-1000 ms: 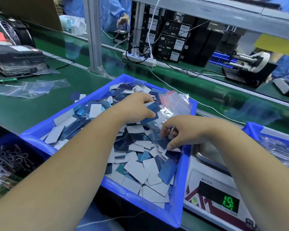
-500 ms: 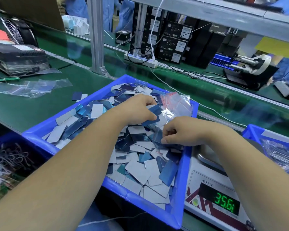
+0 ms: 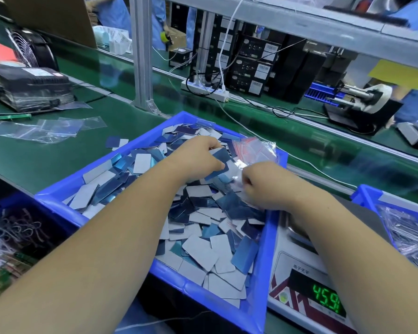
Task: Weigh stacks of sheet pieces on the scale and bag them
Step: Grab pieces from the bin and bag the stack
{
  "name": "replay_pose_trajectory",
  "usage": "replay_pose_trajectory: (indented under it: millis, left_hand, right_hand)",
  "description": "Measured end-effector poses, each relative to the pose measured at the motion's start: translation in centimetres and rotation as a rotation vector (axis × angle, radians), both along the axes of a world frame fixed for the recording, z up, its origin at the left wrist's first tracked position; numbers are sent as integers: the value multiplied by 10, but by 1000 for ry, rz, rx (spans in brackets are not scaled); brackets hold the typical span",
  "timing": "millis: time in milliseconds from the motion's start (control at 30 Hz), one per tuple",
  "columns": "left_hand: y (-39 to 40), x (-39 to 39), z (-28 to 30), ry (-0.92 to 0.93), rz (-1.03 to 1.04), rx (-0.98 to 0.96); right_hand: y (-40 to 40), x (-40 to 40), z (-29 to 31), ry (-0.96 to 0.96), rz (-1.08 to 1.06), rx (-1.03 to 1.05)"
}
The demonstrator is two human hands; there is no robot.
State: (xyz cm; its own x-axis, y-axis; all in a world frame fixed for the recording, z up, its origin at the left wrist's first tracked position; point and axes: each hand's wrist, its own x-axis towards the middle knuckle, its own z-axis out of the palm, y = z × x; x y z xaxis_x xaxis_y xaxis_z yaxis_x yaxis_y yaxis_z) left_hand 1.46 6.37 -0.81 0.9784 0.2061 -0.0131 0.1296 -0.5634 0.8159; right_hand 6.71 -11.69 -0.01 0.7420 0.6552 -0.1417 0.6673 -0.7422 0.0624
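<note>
Two bare hands work over a blue plastic bin [image 3: 263, 280] in the middle of the frame, heaped with thin rectangular sheet pieces [image 3: 200, 251] with rounded corners, some matte grey-white, some glossy blue and mirror-like. The left hand [image 3: 198, 160], above centre, curls its fingers and thumb round a small stack of blue pieces [image 3: 219, 162], fanned slightly and tilted. Just to its right the right hand [image 3: 263, 189] pinches the crinkled, glossy film of a clear plastic bag [image 3: 237, 186] that lies on the heap; whether the stack's edge is already inside the bag's mouth cannot be told. Behind both hands, at the bin's far right corner, lies a bundle of clear bags with red zip strips [image 3: 253, 148].

At lower right a white electronic scale [image 3: 290, 268] stands just beside the bin; its steel pan is mostly hidden under the right forearm, and its green display [image 3: 326, 301] shows digits partly cut off. A second blue bin [image 3: 369, 198] at the right edge holds more clear film. On the green counter [image 3: 87, 145] at upper left lie flat transparent bags [image 3: 51, 128] and two loose pieces [image 3: 116, 142], touching the bin's outer wall. A white power strip [image 3: 205, 90] sits at upper centre.
</note>
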Motion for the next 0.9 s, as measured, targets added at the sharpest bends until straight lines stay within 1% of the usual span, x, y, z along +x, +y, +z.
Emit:
replay_pose_trajectory:
  millis: [67,100,133,200,267,300,367,400,433,500,767,900]
  left_hand:
    - [2,1,1,-22,61,-3]
    - [3,2,1,-33,92,-9]
    - [3,2,1,-42,115,-13]
    - [4,3,1,-43,126,-8]
    - [3,2,1,-37,120,-2]
    - [3,2,0,-36,117,-6]
    - [2,3,1,-32,108,-25]
    - [2,3,1,-28,104,-35]
    - [2,3,0,-25,99,-43]
    - [2,2,0,-21,84,-48]
    - [1,0,1,9,37,-13]
    - [0,-1,0,15,30,-2]
  right_hand:
    - [-1,6,4,-116,-104,96]
    - [-2,7,5,-144,-137,119]
    - [-3,8,5,-155,-147,129]
    - [-5,5,8,-148,-102,160]
    - [-7,-1,14,-68,18,183]
    - [-8,-5,18,36,72,159]
    - [-9,-15,21,249,107,16]
    - [-9,-19,20,292,113,-73]
    - [-8,-21,18,291,124,-146]
    - [-7,-25,15,275,145,-195]
    - [-8,-23,15,304,137,-190]
    - [-8,-20,13,316,149,-140]
